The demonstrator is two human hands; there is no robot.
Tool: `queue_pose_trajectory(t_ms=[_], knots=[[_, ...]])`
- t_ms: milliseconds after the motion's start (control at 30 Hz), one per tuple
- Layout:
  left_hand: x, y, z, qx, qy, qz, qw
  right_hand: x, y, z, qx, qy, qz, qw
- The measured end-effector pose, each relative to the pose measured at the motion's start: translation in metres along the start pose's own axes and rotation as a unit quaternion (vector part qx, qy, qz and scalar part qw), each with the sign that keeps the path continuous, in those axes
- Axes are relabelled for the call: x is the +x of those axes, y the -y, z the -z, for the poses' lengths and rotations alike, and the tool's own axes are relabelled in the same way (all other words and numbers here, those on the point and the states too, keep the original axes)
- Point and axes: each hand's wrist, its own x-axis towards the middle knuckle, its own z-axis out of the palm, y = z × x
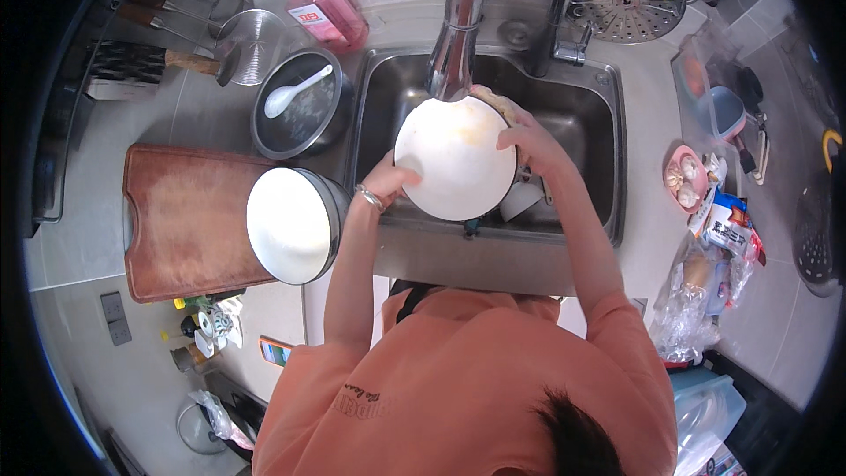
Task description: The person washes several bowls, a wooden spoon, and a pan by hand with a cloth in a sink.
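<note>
Over the steel sink [581,139], a round white plate with a dark rim [456,158] is held between both hands, below the chrome faucet [456,46]. My left hand [390,178] grips its left edge, thumb on the white face. At its upper right edge is my right hand [529,142], with thumb on the face. A yellowish cloth or sponge [496,102] shows beside the right fingers; how it is held is partly hidden. Yellowish marks show on the plate. A white dish [520,200] lies in the sink, partly covered by the plate.
Stacked white bowls [289,225] overlap the wooden cutting board [192,221] at left. Behind them stands a metal basin [301,135] holding a white spoon [297,90], near a pink bottle [327,13]. Right of the sink are garlic in a pink dish [685,178] and plastic packaging [687,304].
</note>
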Motion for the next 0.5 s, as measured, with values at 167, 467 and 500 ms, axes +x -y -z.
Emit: queue_pose_trajectory(t_ms=[167, 467, 500], knots=[[0.004, -0.010, -0.029, -0.099, 0.011, -0.015, 0.995, 0.010, -0.018, 0.016, 0.118, -0.073, -0.009, 0.990], [0.012, 0.068, -0.077, -0.383, 0.010, -0.049, 0.922, -0.029, -0.086, -0.069, -0.083, -0.423, 0.278, 0.858], [0.013, 0.068, -0.073, -0.380, 0.011, -0.045, 0.924, -0.032, -0.084, -0.070, -0.168, -0.417, 0.302, 0.841]])
